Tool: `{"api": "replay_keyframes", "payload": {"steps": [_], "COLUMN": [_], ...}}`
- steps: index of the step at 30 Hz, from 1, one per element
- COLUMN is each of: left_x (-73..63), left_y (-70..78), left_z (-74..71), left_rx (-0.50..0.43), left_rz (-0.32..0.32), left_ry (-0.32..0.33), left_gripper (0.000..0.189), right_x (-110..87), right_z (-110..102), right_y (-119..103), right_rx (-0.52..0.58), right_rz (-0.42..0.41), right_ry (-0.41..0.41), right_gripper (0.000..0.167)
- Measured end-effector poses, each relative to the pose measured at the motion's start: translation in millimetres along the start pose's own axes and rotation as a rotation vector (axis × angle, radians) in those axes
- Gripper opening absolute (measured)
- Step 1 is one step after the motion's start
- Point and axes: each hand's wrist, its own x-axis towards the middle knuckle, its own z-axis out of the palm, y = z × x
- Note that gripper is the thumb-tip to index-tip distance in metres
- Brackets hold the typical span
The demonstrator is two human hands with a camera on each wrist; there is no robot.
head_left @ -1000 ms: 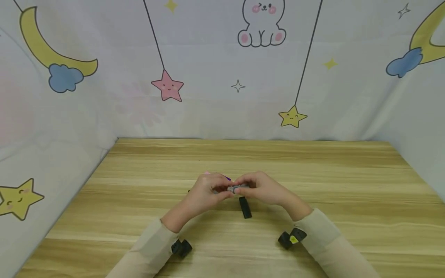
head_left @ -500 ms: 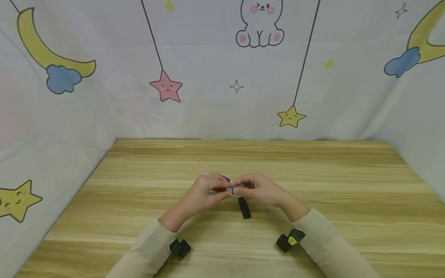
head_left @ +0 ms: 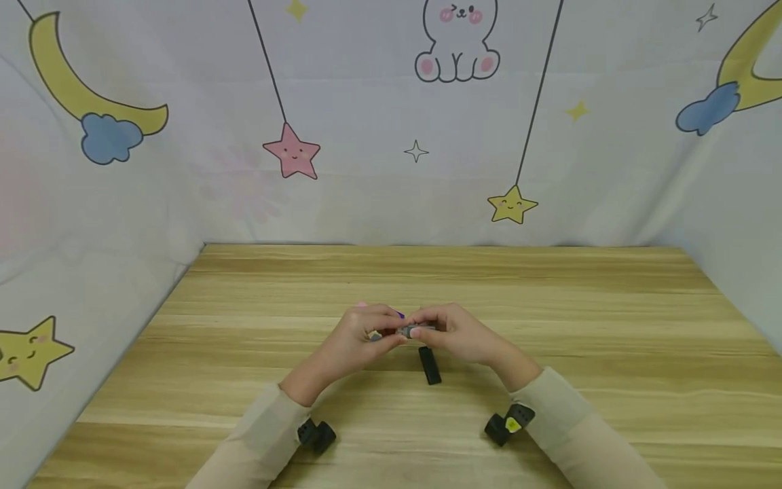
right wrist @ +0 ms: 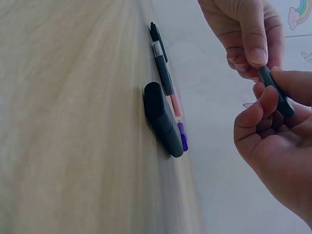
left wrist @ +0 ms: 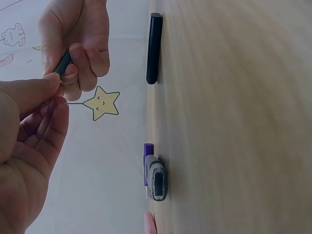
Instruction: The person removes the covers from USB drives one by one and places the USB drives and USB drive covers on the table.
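My left hand [head_left: 354, 343] and right hand [head_left: 464, 333] meet over the middle of the table. Between them is a small dark grey stick [right wrist: 277, 95] with a lighter end, which looks like a USB flash drive. Thumb and fingers of the right hand grip its body. The left thumb and fingers pinch the opposite end and cover much of it. Just below the hands in the head view, a flat black stick [head_left: 430, 365] lies on the table. Under the left hand shows part of a grey stick [head_left: 375, 337], whose silver end appears in the right wrist view.
Behind the left hand lie a purple piece [left wrist: 148, 151] and a pink piece [left wrist: 149, 223]. A slim black piece [right wrist: 157, 36] rests farther left. A printed white curtain [head_left: 366, 204] hangs along the table's back edge and sides.
Both hands stay almost in place. The left fingertips now cover more of the held stick's light end, and a little more of the grey stick shows beneath the left hand.
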Motion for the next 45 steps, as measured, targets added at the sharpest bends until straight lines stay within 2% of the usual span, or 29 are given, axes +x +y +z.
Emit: {"api": "replay_keyframes", "payload": {"steps": [15, 24, 37, 45], "left_x": [-0.4, -1.0, -1.2, 4.4], "left_y": [-2.4, -6.9, -5.5, -5.1], "left_z": [-1.4, -0.8, -2.9, -1.2], "left_rx": [-0.010, -0.046, -0.039, -0.039], "left_rz": [0.031, 0.026, 0.015, 0.008], "left_ry": [-0.006, -0.018, 0.001, -0.029], "left_gripper": [0.015, 0.015, 0.014, 0.013], "right_x": [0.1, -1.4, -0.2, -0.8], "right_z": [2, 2, -2, -10], "right_y": [1, 3, 0, -1], "right_rx": [-0.008, -0.022, -0.040, -0.103], "right_rz": [-0.019, -0.022, 0.016, 0.037], "right_ry": [0.006, 0.014, 0.005, 0.007], "right_gripper": [0.026, 0.027, 0.029, 0.026]}}
